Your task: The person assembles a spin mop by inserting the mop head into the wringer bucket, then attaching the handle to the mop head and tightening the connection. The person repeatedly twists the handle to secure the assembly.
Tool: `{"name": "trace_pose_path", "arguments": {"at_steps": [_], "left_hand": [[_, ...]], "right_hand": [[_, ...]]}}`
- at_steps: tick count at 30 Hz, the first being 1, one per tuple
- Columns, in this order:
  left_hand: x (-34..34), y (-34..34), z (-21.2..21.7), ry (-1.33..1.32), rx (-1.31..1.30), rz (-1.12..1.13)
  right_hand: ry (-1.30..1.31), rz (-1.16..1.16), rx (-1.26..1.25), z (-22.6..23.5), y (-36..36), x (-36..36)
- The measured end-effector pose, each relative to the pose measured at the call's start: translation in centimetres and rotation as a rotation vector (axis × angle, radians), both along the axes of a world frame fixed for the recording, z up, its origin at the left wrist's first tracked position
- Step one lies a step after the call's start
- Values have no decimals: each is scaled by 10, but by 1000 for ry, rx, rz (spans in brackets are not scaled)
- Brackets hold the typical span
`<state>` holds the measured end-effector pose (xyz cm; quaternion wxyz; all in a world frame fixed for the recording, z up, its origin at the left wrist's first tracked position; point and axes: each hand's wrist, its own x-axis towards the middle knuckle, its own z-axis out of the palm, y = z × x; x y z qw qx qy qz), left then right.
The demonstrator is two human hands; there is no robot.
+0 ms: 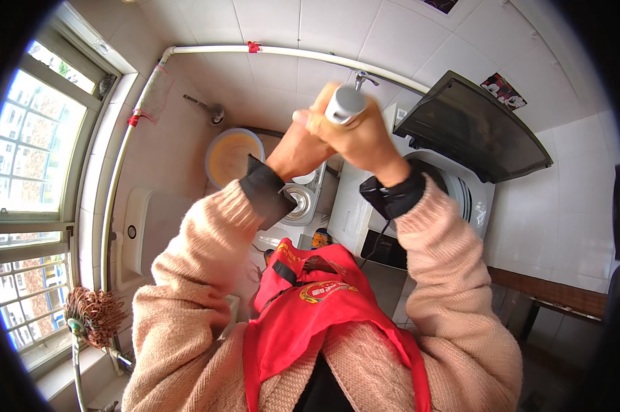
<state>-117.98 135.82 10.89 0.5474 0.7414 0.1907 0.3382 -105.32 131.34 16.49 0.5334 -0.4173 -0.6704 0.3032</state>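
Both my hands are raised together in front of me, near the tiled wall. My right hand (366, 143) wraps round a white cylinder (347, 104) with a flat grey end; its exact kind I cannot make out. From the other side, my left hand (301, 145) is closed against the same cylinder, its thumb pressed close to it. The hands hide the cylinder's lower part. Just behind it, a small metal tap (362, 79) sticks out from the wall on a white pipe (296, 52).
At the right stands a top-loading washing machine (480, 196) with its dark lid (474, 127) raised. A round basin (209, 159) and a white fixture with a metal drain (299, 202) lie below my left forearm. A mop (94, 316) leans near the window at left.
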Motion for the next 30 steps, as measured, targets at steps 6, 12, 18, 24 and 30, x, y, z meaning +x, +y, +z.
{"name": "trace_pose_path", "arguments": {"at_steps": [6, 12, 18, 24, 30], "left_hand": [[-9, 0, 61, -29, 168, -5], [-8, 19, -16, 42, 91, 24], [2, 25, -65, 37, -13, 31], [5, 31, -132, 164, -134, 59], [8, 47, -182, 318, 113, 65]], "right_hand": [[88, -12, 126, 55, 4, -13], [304, 0, -66, 1, 18, -26], [204, -108, -118, -57, 28, -17], [74, -180, -232, -130, 33, -12], [-75, -214, -317, -156, 39, -9]]}}
